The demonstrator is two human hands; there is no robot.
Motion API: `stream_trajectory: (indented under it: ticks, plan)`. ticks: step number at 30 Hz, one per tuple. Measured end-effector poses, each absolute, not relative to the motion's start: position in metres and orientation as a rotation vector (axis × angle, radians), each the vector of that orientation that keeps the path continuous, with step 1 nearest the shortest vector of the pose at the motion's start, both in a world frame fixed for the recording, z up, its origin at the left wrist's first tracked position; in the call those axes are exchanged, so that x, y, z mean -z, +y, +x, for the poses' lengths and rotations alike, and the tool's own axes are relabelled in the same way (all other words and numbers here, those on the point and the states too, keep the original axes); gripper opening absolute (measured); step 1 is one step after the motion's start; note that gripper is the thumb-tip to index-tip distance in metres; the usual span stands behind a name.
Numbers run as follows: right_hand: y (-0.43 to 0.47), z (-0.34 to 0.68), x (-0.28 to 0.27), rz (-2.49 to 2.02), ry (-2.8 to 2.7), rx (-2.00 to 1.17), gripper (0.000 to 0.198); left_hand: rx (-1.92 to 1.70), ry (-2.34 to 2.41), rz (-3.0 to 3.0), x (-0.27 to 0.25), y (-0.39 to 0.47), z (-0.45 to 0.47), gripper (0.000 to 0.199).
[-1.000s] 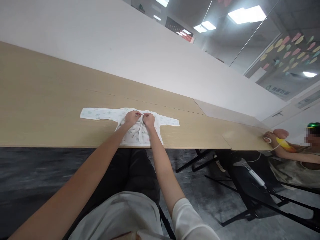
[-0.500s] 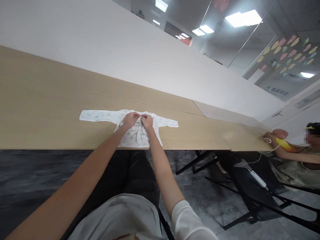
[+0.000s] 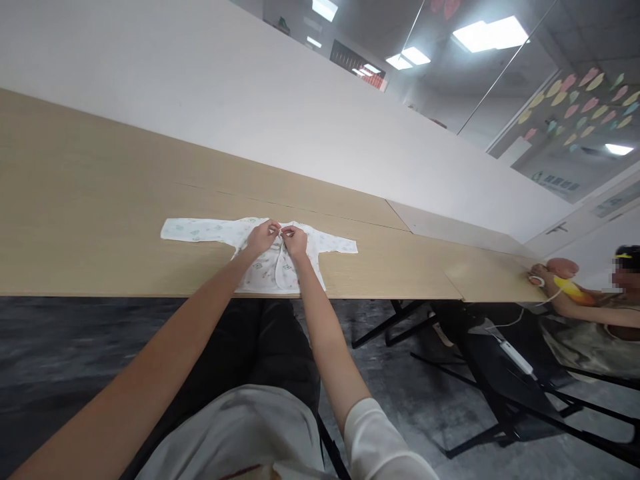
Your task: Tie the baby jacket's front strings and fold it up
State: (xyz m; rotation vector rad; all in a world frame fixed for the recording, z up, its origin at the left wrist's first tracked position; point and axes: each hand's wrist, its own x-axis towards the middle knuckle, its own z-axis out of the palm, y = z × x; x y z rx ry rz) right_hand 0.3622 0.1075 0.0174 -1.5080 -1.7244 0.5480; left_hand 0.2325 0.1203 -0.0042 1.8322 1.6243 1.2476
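A small white baby shirt [image 3: 260, 273] with a faint print lies spread on the table, its sleeves stretched out to both sides and its lower hem by the front edge. At its neckline, my left hand [image 3: 263, 238] pinches the fabric at the top of the front opening. Just to the right, my right hand [image 3: 294, 241] also has its fingertips closed on the shirt there. The fingertips of both hands almost meet. Whether a tie or a fastener is between them is too small to make out.
The long wooden table [image 3: 100, 180] runs along a white partition [image 3: 210, 87]. At the far right a person [image 3: 595, 313] sits holding a doll [image 3: 565, 270] in yellow. A black folding chair [image 3: 500, 373] with a white power strip [image 3: 517, 357] on it stands between us.
Both hands stay at the shirt's neckline, and their fingers have shifted slightly. The shirt lies as before; the view has moved a little.
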Motion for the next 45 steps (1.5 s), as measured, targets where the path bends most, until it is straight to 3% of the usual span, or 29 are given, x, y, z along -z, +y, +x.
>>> stream_trajectory:
  ticks: [18, 45]
  plan:
    - [0.105, 0.36, -0.016, -1.505, -1.808, -0.399, 0.021, -1.328, 1.601, 1.713, 0.003, 0.121, 0.233, 0.02]
    - [0.113, 0.357, -0.013, -1.551, -1.632, -0.498, 0.031, -1.313, 1.7, 1.777, 0.006, 0.122, 0.233, 0.017]
